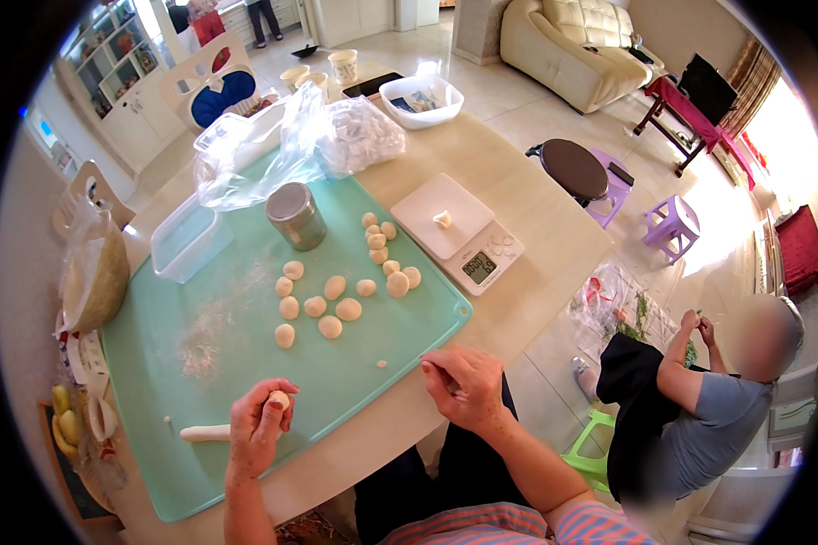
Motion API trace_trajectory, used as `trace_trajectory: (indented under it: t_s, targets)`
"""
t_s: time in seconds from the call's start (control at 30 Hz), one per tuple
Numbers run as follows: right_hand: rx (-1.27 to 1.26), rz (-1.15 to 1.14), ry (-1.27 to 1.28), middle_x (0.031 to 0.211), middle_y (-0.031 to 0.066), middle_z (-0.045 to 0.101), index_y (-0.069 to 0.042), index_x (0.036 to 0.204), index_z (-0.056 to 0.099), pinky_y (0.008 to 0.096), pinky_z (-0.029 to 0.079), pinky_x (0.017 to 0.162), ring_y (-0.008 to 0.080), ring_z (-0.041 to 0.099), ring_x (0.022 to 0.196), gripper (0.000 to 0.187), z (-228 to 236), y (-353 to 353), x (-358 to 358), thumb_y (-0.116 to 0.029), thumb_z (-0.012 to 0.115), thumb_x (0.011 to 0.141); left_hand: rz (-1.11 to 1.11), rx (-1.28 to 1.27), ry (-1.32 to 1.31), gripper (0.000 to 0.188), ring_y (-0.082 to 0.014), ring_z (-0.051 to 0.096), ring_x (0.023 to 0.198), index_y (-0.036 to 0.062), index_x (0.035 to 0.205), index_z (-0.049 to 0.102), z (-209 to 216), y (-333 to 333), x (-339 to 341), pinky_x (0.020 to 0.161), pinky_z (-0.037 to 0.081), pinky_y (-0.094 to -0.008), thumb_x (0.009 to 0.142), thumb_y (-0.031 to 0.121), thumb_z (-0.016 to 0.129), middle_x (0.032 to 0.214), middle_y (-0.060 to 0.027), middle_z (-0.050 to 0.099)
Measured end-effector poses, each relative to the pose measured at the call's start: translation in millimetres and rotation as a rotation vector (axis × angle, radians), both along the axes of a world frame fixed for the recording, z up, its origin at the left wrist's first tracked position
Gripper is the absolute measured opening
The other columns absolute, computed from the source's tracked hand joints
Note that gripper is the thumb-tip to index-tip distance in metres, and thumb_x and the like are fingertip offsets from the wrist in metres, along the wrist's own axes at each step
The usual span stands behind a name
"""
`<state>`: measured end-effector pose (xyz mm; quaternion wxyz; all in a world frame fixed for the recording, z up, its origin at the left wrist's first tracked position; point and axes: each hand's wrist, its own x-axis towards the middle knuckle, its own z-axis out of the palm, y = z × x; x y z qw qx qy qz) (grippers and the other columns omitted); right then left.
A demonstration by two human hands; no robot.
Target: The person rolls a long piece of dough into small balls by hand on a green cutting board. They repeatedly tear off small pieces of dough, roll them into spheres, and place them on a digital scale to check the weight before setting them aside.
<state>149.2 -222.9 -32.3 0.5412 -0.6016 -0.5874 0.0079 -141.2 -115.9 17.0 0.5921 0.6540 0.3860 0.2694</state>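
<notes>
My left hand [260, 427] is closed around a roll of white dough [207, 433]; its long end lies on the green mat [218, 400] and a rounded tip shows above the fingers. At the mat's right front edge, my right hand [464, 386] is curled with its fingertips together; what they hold, if anything, is hidden. Several small dough balls [334, 288] lie across the middle of the mat. A tiny dough scrap [382, 363] lies left of my right hand. On the white kitchen scale [471, 238] sits a small dough piece [442, 219].
A metal canister [295, 218] and a clear plastic tub [191, 238] stand on the mat, near plastic bags [291, 150]. A white container [421, 100] and paper cups [343, 65] are at the far side. To the right, another person [700, 409] sits near greens on the floor.
</notes>
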Motion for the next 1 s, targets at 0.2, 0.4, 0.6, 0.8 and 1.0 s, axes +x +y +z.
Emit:
trace_trajectory:
  t_s: [0.2, 0.4, 0.6, 0.8, 1.0]
  targets:
    - [-0.001, 0.0, 0.0, 0.062, 0.0039, 0.059, -0.006, 0.091, 0.068, 0.0299, 0.042, 0.047, 0.0179, 0.055, 0.048, 0.016, -1, 1, 0, 0.004, 0.072, 0.079, -0.003, -0.002, 0.001, 0.029, -0.0064, 0.047, 0.067, -0.0013, 0.111, 0.063, 1, 0, 2, 0.059, 0.04, -0.0217, 0.108, 0.026, 0.053, 0.077, 0.0008, 0.052]
    - [-0.007, -0.004, 0.01, 0.062, 0.0038, 0.06, -0.006, 0.089, 0.069, 0.0296, 0.043, 0.047, 0.0183, 0.056, 0.048, 0.015, 1, 1, -1, 0.005, 0.072, 0.079, -0.01, 0.003, 0.001, 0.029, -0.0066, 0.047, 0.067, -0.0015, 0.111, 0.063, 0, 0, 0, 0.059, 0.04, -0.0217, 0.108, 0.025, 0.052, 0.078, 0.0004, 0.052]
    - [0.101, 0.034, 0.545, 0.076, 0.0076, 0.064, -0.003, 0.109, 0.063, 0.0277, 0.046, 0.051, 0.0154, 0.056, 0.053, 0.017, -5, -10, 1, -0.006, 0.064, 0.093, -0.007, -0.002, 0.03, 0.029, -0.0069, 0.047, 0.067, -0.0015, 0.112, 0.062, 3, -1, 3, 0.06, 0.041, -0.0217, 0.108, 0.025, 0.052, 0.077, 0.0004, 0.052]
    - [0.076, 0.114, 1.233, 0.09, 0.0069, 0.061, 0.001, 0.121, 0.056, 0.0249, 0.048, 0.053, 0.0108, 0.057, 0.062, 0.022, 11, -8, 35, -0.012, 0.055, 0.103, -0.004, -0.011, -0.004, 0.026, -0.0069, 0.047, 0.068, -0.0019, 0.114, 0.062, 3, -1, -3, 0.061, 0.041, -0.0222, 0.107, 0.022, 0.052, 0.078, 0.0002, 0.053]
    - [-0.264, -0.086, 0.238, 0.097, 0.0102, 0.064, 0.001, 0.113, 0.064, 0.0335, 0.054, 0.074, 0.0192, 0.063, 0.081, 0.022, 39, 59, 103, -0.008, 0.066, 0.093, -0.026, -0.028, 0.035, 0.021, -0.0068, 0.047, 0.068, -0.001, 0.116, 0.061, 5, -2, 8, 0.062, 0.042, -0.0222, 0.106, 0.014, 0.05, 0.079, 0.0009, 0.053]
